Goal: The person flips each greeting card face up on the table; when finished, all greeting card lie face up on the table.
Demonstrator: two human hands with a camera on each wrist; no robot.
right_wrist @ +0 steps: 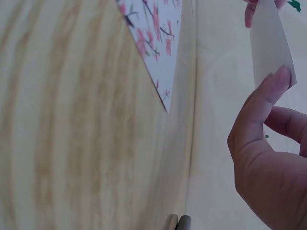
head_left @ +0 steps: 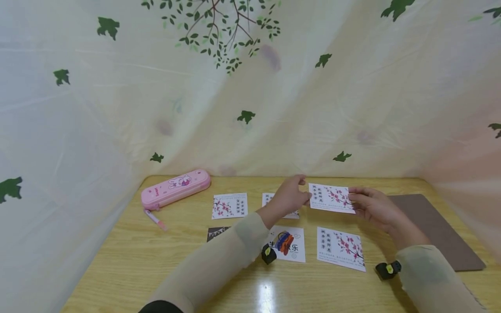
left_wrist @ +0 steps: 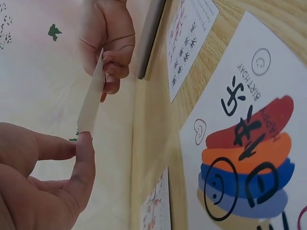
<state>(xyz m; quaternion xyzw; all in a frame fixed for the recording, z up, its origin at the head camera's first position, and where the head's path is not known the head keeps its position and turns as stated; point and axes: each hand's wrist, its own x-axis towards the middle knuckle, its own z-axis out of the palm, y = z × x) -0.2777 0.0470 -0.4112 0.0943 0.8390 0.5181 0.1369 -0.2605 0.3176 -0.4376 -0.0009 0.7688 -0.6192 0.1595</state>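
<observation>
Between my two hands a white card [head_left: 332,198] with pink blossoms and dark characters is held above the table. My left hand [head_left: 288,194] pinches its left edge between thumb and finger; my right hand [head_left: 377,208] grips the right edge. Seen from the left wrist, the held card [left_wrist: 92,100] is nearly edge-on, its plain back showing in the right wrist view. Below it lies another blossom card [head_left: 341,248]. Left of that, a colourful birthday card [head_left: 287,245] lies partly behind my left sleeve. A further blossom card [head_left: 230,205] sits at the back.
A pink pencil case [head_left: 176,189] stands at the back left, with a pen [head_left: 155,220] beside it. My left arm partly covers a dark card [head_left: 216,233]. A brown flat board [head_left: 434,230] lies on the right. A patterned curtain [head_left: 250,91] hangs behind the table.
</observation>
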